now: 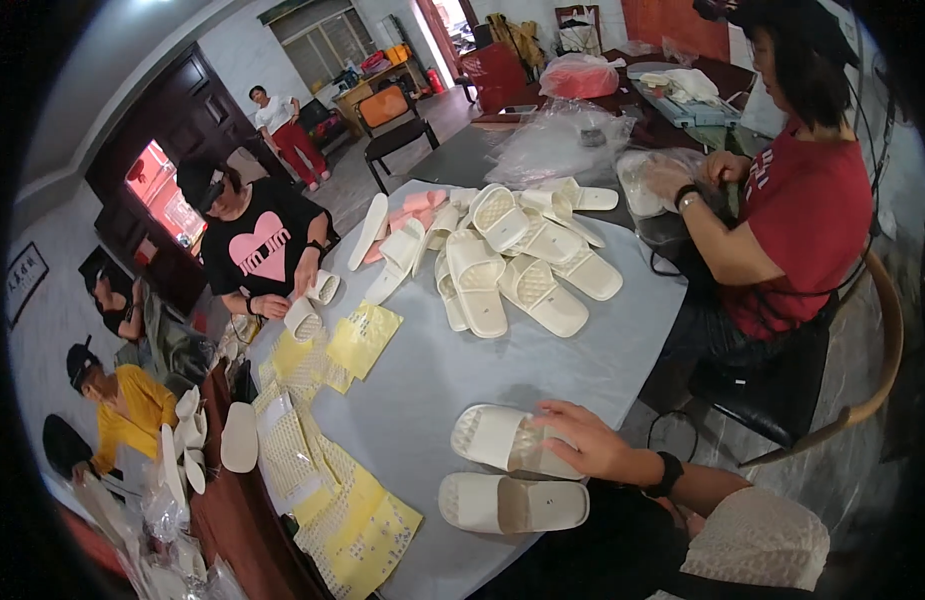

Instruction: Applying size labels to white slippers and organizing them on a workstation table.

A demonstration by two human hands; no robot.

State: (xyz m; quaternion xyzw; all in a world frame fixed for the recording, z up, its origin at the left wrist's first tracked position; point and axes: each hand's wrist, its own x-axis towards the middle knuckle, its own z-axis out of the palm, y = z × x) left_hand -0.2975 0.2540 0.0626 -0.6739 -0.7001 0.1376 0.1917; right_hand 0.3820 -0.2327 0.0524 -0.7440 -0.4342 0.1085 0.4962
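From the lower right my right hand (587, 443) reaches in, a black band round its wrist. Its fingers are stretched out and lie over the heel half of a cream slipper (479, 436) with a quilted strap. Whether they press on it or hover just above, I cannot tell. Directly below, a second cream slipper (547, 505) lies sole down beside the first, toes pointing left. My left hand does not show.
Cream slippers (479, 285) and a few pink ones (419, 212) are heaped on the grey table (422, 385). Yellow sticker sheets (357, 530) lie along its left edge. Across the table a person in black (257, 240) handles slippers; at right a person in red (797, 210) handles clear plastic bags (562, 140).
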